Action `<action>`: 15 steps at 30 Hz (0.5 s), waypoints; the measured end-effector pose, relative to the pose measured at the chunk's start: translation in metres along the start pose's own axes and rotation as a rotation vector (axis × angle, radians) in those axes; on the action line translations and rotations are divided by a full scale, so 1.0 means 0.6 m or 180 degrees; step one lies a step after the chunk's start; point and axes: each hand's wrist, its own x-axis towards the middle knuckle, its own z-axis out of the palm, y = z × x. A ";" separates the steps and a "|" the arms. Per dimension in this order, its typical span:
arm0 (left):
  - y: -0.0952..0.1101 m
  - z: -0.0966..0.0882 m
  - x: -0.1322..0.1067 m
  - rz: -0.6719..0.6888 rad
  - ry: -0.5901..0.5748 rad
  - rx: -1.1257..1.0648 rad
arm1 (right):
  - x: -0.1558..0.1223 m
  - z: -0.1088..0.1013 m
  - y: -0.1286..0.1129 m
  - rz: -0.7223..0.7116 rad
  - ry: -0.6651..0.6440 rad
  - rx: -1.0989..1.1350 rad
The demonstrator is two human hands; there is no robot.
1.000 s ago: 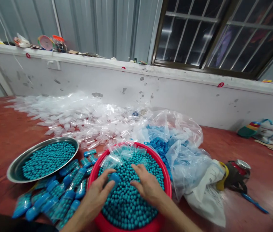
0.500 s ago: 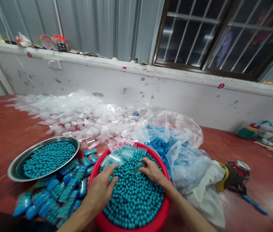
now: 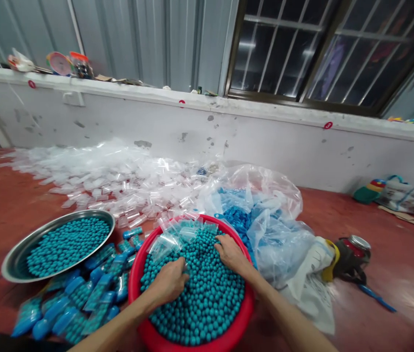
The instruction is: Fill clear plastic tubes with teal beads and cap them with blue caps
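A red basin [image 3: 241, 320] full of turquoise beads [image 3: 207, 298] stands in front of me. Over its left side, my left hand [image 3: 172, 279] is closed, fingertips down at the beads; a clear edge glints there, apparently a small clear plastic tube mostly hidden by the fingers. My right hand [image 3: 232, 253] rests at the right side of the beads, palm down, fingers bent and a little apart, touching them. Several empty clear plastic tubes [image 3: 166, 243] lie on the beads at the basin's far side.
Left of the basin are bead-filled tubes with blue caps [image 3: 99, 293] and a steel bowl [image 3: 12, 266] of beads. Behind spreads a heap of clear tubes [image 3: 100, 168]. A plastic bag [image 3: 280, 239] with blue caps [image 3: 238, 220] sits right. Farther right is a red jar [image 3: 356, 249].
My left hand has moved right and down to the beads and closed. The clear tube at my right fingertips is no longer there. The view has shifted slightly.
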 end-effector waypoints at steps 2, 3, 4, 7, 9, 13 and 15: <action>0.004 0.007 0.008 -0.0079 -0.0018 -0.0099 | 0.011 0.017 0.000 0.0121 -0.0028 -0.0030; 0.008 0.013 0.015 -0.0102 -0.0003 -0.0167 | 0.014 0.026 -0.003 0.0168 -0.0035 -0.0038; 0.013 0.019 0.023 -0.0136 -0.0002 -0.0272 | 0.015 0.036 -0.009 0.0200 -0.0041 -0.0032; 0.024 0.036 0.046 -0.0300 -0.0119 -0.0765 | 0.010 0.056 -0.030 0.0196 -0.0055 0.0024; 0.028 0.042 0.052 -0.0417 -0.0281 -0.1167 | 0.003 0.058 -0.043 0.0125 -0.0031 0.0068; 0.023 0.033 0.036 -0.0581 -0.0670 -0.2174 | -0.012 0.044 -0.061 -0.0126 0.0047 0.0206; 0.018 0.023 0.021 -0.0662 -0.0817 -0.2924 | -0.019 0.031 -0.067 -0.0331 0.0064 0.0260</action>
